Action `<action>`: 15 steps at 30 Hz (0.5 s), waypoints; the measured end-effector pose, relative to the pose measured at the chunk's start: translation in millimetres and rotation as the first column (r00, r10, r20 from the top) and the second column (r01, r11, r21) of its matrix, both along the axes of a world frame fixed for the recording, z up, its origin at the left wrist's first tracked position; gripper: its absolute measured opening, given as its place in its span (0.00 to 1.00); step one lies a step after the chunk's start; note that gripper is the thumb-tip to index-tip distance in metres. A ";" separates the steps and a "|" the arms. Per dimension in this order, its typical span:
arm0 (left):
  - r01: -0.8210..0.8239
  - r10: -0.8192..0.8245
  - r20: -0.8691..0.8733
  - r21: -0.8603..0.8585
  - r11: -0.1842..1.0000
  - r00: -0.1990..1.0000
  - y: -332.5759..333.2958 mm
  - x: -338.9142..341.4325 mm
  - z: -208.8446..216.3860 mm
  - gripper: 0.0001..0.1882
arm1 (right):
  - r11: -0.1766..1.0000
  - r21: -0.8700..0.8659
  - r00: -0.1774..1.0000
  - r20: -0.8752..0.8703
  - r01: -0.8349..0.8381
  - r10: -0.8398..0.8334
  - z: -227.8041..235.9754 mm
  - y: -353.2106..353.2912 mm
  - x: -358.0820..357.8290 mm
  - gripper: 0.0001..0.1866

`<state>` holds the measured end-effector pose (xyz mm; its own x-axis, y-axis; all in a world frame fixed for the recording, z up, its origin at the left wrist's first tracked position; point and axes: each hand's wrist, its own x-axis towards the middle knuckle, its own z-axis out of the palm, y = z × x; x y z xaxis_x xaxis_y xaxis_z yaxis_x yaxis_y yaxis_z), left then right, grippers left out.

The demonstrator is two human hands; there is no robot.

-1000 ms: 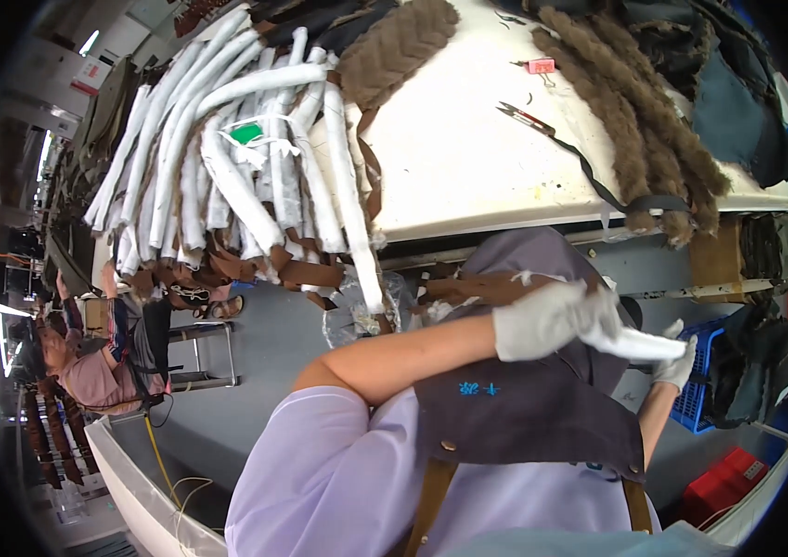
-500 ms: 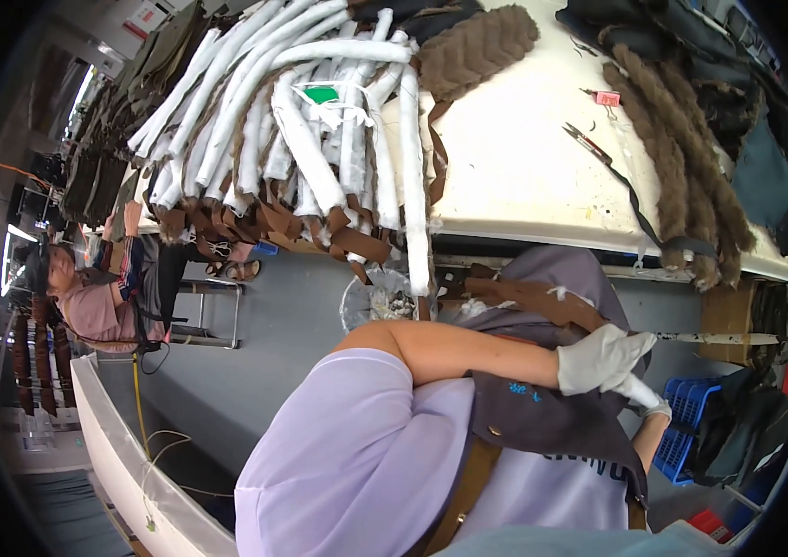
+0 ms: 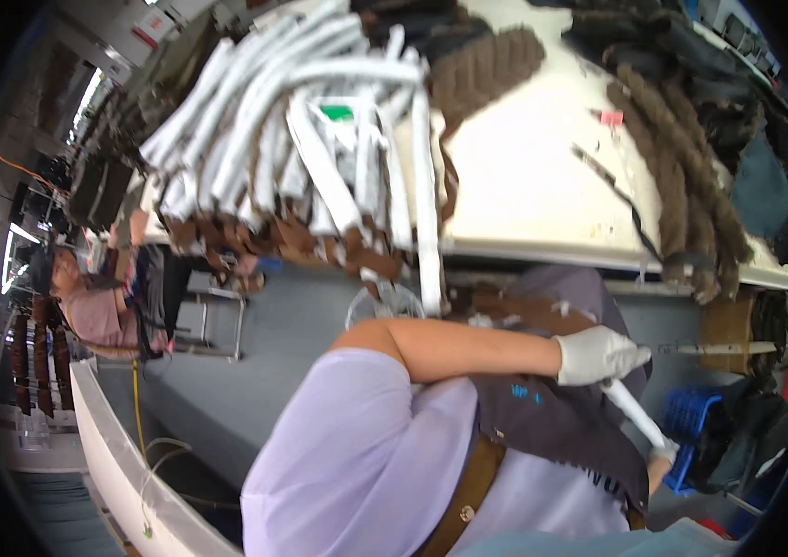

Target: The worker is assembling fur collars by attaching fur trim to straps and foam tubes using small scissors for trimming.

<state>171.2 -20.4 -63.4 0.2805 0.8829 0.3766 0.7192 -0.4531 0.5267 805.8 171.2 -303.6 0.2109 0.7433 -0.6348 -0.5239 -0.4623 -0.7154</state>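
My left hand (image 3: pixel 600 356), in a pale glove, is at the upper end of a slim white roll (image 3: pixel 633 414), in front of my dark apron. Its fingers are pressed together and appear closed on the roll, though the grip itself is partly hidden. Lower down and to the right, my right hand (image 3: pixel 664 454) holds the roll's other end; only a small gloved part and the wrist show. The roll slants downward between the two hands. A brown strip (image 3: pixel 529 311) with white tufts lies across my lap.
Many white rolls with brown ends (image 3: pixel 329 121) are heaped on the pale table (image 3: pixel 542 176). Brown fur strips (image 3: pixel 663 176) and a dark-handled tool (image 3: pixel 595 162) lie at right. A blue crate (image 3: pixel 688 413) stands low right; a person (image 3: pixel 97 306) sits at far left.
My left hand has levelled out and slid up the white roll, so more of it shows. My right hand has moved slightly lower. The view has shifted and blurred.
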 end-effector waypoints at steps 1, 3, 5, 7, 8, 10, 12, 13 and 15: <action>0.110 0.020 0.328 -0.371 0.922 0.944 11.6 -16.7 9.3 0.13 | 0.999 -0.004 0.999 -0.020 0.047 -0.048 -20.7 5.7 -31.0 0.15; 0.103 -0.119 -0.190 -0.091 0.991 0.974 12.3 -15.4 -10.3 0.13 | 0.993 -0.026 0.993 -0.003 0.115 -0.115 -28.5 13.3 -83.0 0.16; -0.130 0.040 -0.221 -0.408 0.904 0.974 11.6 -2.3 -35.1 0.16 | 0.996 0.028 0.995 -0.053 0.082 -0.081 13.0 33.0 -153.5 0.19; 0.039 -0.283 -0.307 -0.611 0.791 0.909 15.6 3.7 -21.8 0.18 | 0.980 0.195 0.974 -0.225 0.027 0.018 31.6 17.8 -124.6 0.23; 0.031 -0.221 -0.284 -0.548 0.836 0.933 14.2 6.5 -22.5 0.19 | 0.981 0.100 0.983 -0.094 0.167 -0.158 65.6 26.1 -178.4 0.23; 0.141 -0.329 -0.219 -0.595 0.791 0.919 20.5 11.7 7.9 0.19 | 0.930 0.361 0.897 -0.386 -0.067 0.214 69.3 2.2 -161.0 0.22; 0.182 -0.326 -0.144 -0.596 0.782 0.934 27.7 9.0 24.1 0.19 | 0.984 0.061 0.885 -0.449 0.170 -0.125 118.1 -9.0 -274.0 0.21; 0.221 -0.332 -0.090 -0.585 0.781 0.939 28.4 11.7 29.7 0.18 | 0.967 -0.037 0.892 -0.379 0.252 -0.247 144.1 -27.9 -313.7 0.21; 0.359 -0.451 -0.039 -0.546 0.757 0.892 31.8 37.5 23.3 0.22 | 0.811 0.433 0.736 -0.380 -0.393 0.560 37.6 -22.9 -202.1 0.24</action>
